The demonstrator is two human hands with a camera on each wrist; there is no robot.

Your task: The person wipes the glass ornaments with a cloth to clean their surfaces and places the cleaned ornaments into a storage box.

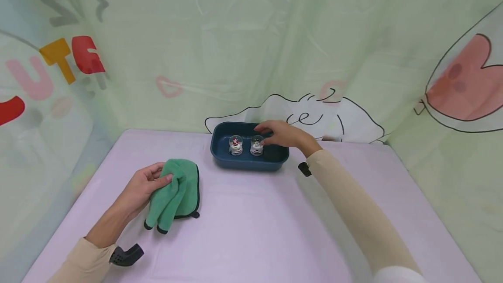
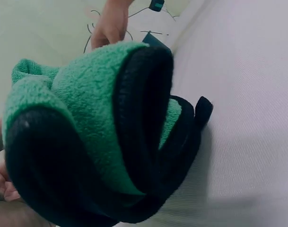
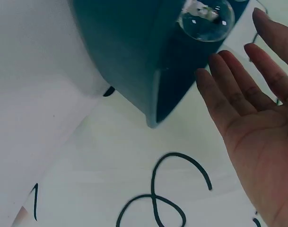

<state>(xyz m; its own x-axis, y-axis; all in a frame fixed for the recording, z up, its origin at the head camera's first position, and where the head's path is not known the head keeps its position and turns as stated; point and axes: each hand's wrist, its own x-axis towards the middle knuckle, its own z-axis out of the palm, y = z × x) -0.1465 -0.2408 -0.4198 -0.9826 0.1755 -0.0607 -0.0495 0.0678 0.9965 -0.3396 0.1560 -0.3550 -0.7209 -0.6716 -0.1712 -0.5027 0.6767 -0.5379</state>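
My left hand [image 1: 142, 187] pinches a folded green cloth [image 1: 187, 189] with dark edging, thumb on top. In the left wrist view the cloth [image 2: 89, 104] hangs in thick folds with its dark border toward the camera. At the back of the table, a dark blue bin [image 1: 247, 164] holds two small snow globes, a left one [image 1: 235, 146] with a red figure inside and a right one [image 1: 256, 147]. My right hand [image 1: 286, 134] reaches over the bin beside the right globe. Its fingers [image 3: 236, 92] are loosely extended around empty space near the clear dome [image 3: 207, 23].
A pale lilac cloth covers the table [image 1: 243, 230]. Behind the bin hangs a pale green curtain [image 1: 235, 47] with printed drawings, and more curtain closes off both sides. Dark devices [image 1: 126, 255] are worn at the wrists.
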